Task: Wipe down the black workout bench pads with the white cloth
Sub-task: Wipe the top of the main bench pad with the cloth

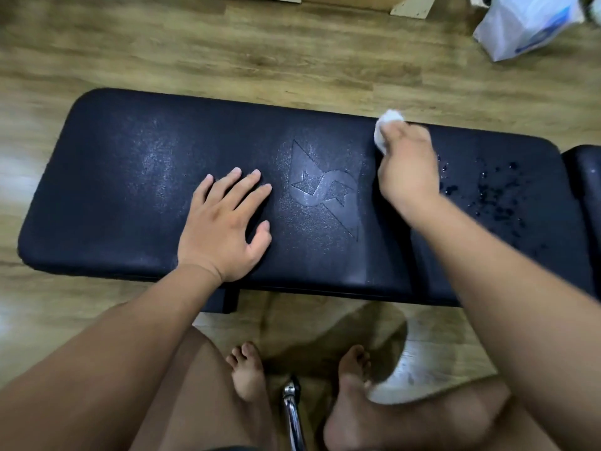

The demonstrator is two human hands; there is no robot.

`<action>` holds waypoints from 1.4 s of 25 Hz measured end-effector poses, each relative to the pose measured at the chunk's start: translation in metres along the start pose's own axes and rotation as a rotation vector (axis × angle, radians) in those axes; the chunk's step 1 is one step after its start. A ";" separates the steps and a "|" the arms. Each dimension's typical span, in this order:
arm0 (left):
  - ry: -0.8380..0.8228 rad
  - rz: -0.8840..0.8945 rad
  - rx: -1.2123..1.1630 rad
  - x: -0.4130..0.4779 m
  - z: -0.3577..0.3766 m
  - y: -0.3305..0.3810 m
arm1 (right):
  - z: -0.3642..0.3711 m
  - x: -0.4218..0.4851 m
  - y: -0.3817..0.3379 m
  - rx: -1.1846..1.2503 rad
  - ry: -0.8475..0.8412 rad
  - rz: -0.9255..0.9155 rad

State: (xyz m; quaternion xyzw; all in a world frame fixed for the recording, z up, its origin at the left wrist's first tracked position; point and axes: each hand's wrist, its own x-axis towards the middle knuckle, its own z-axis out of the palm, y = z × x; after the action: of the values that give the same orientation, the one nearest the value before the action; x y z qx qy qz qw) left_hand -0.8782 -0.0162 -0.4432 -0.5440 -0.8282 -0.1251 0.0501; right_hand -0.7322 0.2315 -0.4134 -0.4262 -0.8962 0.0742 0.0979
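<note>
A long black bench pad (123, 190) lies across the view, with an embossed logo (325, 190) near its middle. My left hand (224, 229) rests flat on the pad, fingers spread, just left of the logo. My right hand (406, 167) grips a bunched white cloth (385, 130) and presses it on the pad near the far edge, right of the logo. Water droplets (487, 190) speckle the pad to the right of that hand. A second black pad (585, 177) begins at the right edge.
Wooden floor surrounds the bench. A white plastic bag (527, 24) lies at the top right. My bare feet (247, 369) and a chrome tube (292, 415) are below the bench's near edge, beside a black bench leg (227, 299).
</note>
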 end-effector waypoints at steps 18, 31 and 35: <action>-0.017 0.003 0.017 0.000 -0.001 -0.001 | 0.017 0.042 -0.064 0.163 -0.051 -0.045; 0.009 0.011 0.003 0.000 0.002 -0.003 | 0.045 0.008 -0.083 0.137 -0.062 -0.335; -0.015 0.009 0.005 0.001 0.000 -0.002 | 0.036 0.048 -0.114 0.148 -0.073 -0.197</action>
State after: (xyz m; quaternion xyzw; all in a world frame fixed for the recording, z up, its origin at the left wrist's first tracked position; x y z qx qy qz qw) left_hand -0.8800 -0.0164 -0.4430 -0.5484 -0.8264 -0.1189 0.0458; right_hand -0.8557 0.1953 -0.4179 -0.3249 -0.9288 0.1454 0.1032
